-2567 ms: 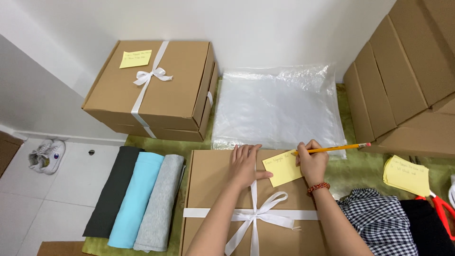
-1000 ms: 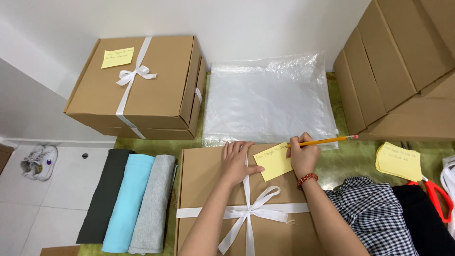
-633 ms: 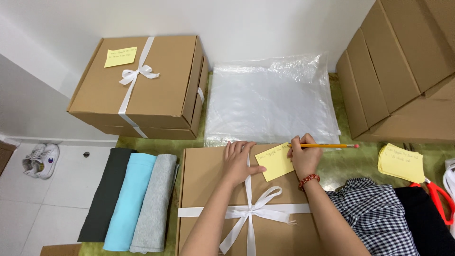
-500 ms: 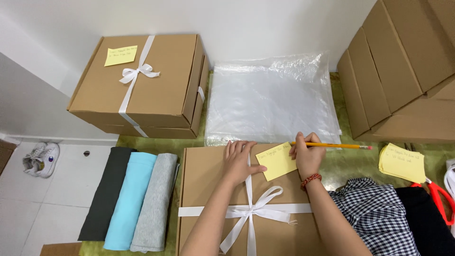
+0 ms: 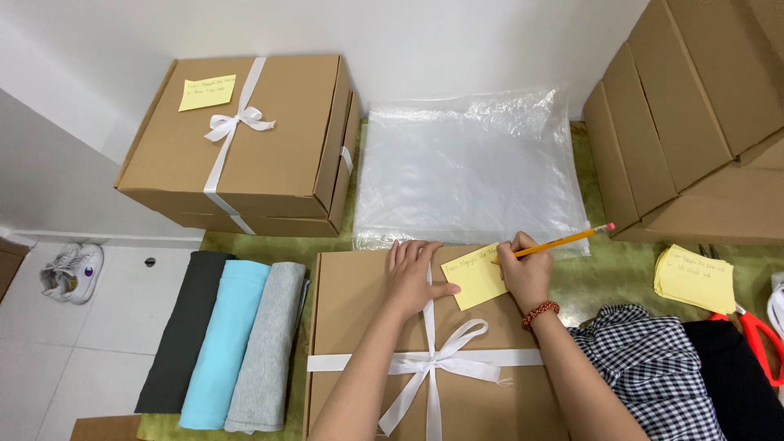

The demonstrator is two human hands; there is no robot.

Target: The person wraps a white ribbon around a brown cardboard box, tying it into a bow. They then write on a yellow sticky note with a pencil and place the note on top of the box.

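A wide sheet of clear plastic bags (image 5: 469,167) is lying at twelve o'clock on the green mat (image 5: 608,278), with a stack of plain cardboard boxes (image 5: 694,122) rising at two o'clock. A closed cardboard box tied with white ribbon (image 5: 237,139) is sitting at ten o'clock, carrying a small yellow note near its far left corner. At six o'clock, closest to the person, another ribboned box (image 5: 359,327) is lying flat, its white bow (image 5: 437,359) spreading across the lid. Three folded cloths (image 5: 224,343), black, light blue and grey, are lying side by side at eight o'clock, just beside that box. A checked cloth (image 5: 653,367) is resting at four o'clock, touching a black one beside it. A pad of yellow notes (image 5: 694,278) is sitting at three o'clock, overlapping red-handled scissors (image 5: 755,331). A pair of white shoes (image 5: 72,271) is lying on the floor at nine o'clock. The left hand (image 5: 412,278) is pressing flat, fingers spread, on the near box's lid beside the yellow sticky note (image 5: 476,278). The right hand (image 5: 523,273) is pinching a yellow pencil (image 5: 563,242) closed between its fingers, tip touching the note, which is lying on the lid at the box's far edge.
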